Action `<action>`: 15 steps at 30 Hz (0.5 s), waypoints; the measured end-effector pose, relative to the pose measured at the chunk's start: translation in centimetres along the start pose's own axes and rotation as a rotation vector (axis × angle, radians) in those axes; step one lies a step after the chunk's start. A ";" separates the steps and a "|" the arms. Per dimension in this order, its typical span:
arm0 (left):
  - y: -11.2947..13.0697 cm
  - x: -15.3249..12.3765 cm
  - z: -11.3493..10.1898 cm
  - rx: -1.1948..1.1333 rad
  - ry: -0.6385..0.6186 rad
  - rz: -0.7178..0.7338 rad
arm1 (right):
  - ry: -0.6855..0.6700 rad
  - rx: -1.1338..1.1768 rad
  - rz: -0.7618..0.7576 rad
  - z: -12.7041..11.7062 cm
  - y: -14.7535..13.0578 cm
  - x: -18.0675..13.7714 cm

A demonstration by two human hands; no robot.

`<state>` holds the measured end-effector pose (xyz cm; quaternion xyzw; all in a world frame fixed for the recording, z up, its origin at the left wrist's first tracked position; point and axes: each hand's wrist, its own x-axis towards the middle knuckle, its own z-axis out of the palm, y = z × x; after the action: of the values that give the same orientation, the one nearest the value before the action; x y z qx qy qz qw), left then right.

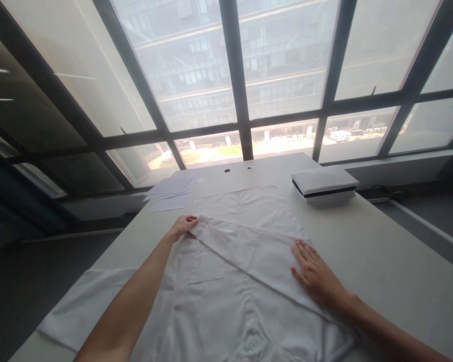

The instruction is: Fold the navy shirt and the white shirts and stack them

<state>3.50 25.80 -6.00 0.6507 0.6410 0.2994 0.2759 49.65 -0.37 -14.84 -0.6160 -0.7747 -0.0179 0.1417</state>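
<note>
A white shirt [226, 281] lies spread flat on a pale table [392, 261], with one sleeve folded across its back. My left hand [183, 226] pinches the folded sleeve's end at the shirt's left side. My right hand [315, 274] lies flat with fingers stretched out, pressing the fold on the right side. The other sleeve [86, 306] hangs toward the table's left edge.
A stack of folded white and dark garments [323, 183] sits at the far right of the table. Several loose paper sheets [171, 193] lie at the far left. Two small dark round things [227, 170] are near the far edge. Large windows stand behind.
</note>
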 end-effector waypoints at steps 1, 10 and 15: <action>0.0 0.0 -0.1 0.014 0.024 0.004 | 0.007 -0.005 -0.001 0.2 0.2 0.0; 1.4 -3.2 4.1 0.248 0.081 0.293 | 0.022 -0.004 -0.010 0.5 0.3 0.0; 0.7 -6.0 7.5 0.544 -0.135 0.329 | 0.022 0.004 -0.008 0.7 0.4 -0.1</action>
<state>9.55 19.94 -10.66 0.8139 0.5639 0.1138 0.0815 49.95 -0.21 -15.60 -0.6124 -0.7755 -0.0234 0.1514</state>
